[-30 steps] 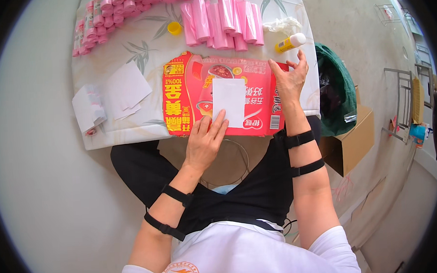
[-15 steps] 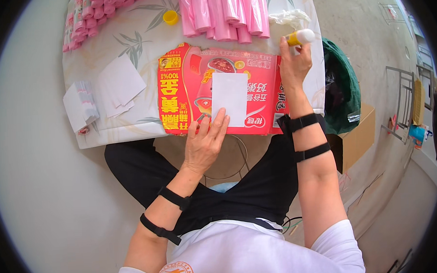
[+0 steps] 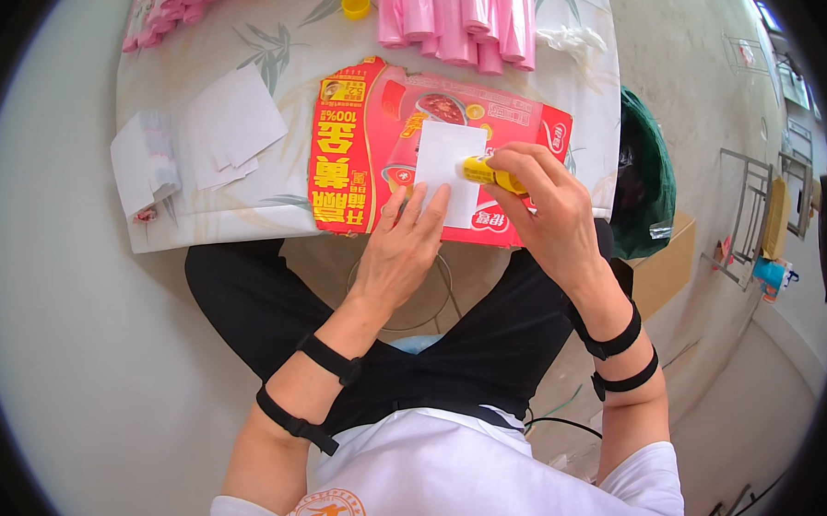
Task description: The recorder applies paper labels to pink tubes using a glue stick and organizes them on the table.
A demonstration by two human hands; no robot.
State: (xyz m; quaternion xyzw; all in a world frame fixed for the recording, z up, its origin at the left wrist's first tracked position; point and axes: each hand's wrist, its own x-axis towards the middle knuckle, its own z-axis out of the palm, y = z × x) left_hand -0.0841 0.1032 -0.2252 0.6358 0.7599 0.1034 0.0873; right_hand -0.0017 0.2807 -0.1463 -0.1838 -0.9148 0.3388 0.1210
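A white paper slip (image 3: 443, 155) lies on a piece of red printed cardboard (image 3: 397, 102) at the table's near edge. With flat, outstretched fingers, my left hand (image 3: 403, 240) rests on the slip's lower left part. My right hand (image 3: 559, 205) is closed round a yellow glue stick (image 3: 502, 176), tilted so that its tip meets the slip's right side. Part of the stick is hidden by my fingers. A yellow cap (image 3: 355, 5) stands apart, beyond the cardboard.
Loose white slips (image 3: 232, 118) and a white stack (image 3: 146, 164) lie to the left. Pink plastic rolls (image 3: 454, 21) and a crumpled white piece (image 3: 573, 43) are at the far side. A green bag (image 3: 646, 183) and a cardboard box (image 3: 663, 256) stand off the table's right edge.
My right hand has brought the glue stick from the far right down and left onto the slip. My left hand stays on the paper. The cardboard has turned slightly, and the view has shifted.
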